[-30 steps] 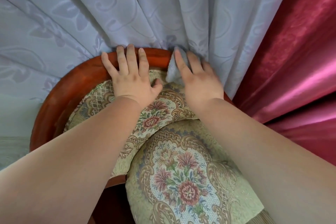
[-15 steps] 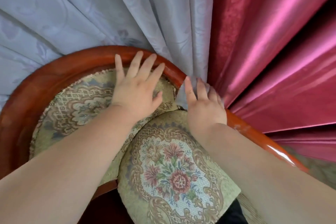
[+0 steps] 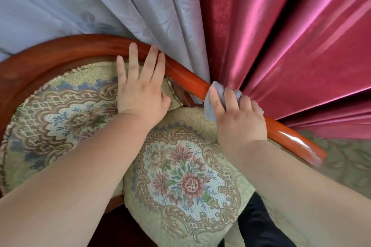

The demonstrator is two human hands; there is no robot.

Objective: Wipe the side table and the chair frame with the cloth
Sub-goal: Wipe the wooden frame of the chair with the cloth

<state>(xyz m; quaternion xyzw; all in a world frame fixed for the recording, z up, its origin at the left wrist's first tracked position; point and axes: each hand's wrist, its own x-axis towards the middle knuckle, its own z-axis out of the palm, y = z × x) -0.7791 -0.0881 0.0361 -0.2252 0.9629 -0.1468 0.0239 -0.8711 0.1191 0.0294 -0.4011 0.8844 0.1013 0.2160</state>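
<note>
The chair frame is a curved, glossy red-brown wooden rail that runs from the upper left down to the right. My right hand grips a small pale grey cloth wrapped over the rail on its right stretch. My left hand lies flat with fingers spread on the floral backrest cushion, its fingertips touching the rail. The side table is out of view.
A floral seat cushion lies below my arms. Pale lilac curtains and shiny crimson curtains hang right behind the rail and press against it. Patterned carpet shows at the right.
My right hand has slid the cloth down along the rail from its top toward the right end. My left hand stayed on the backrest while the view swung right.
</note>
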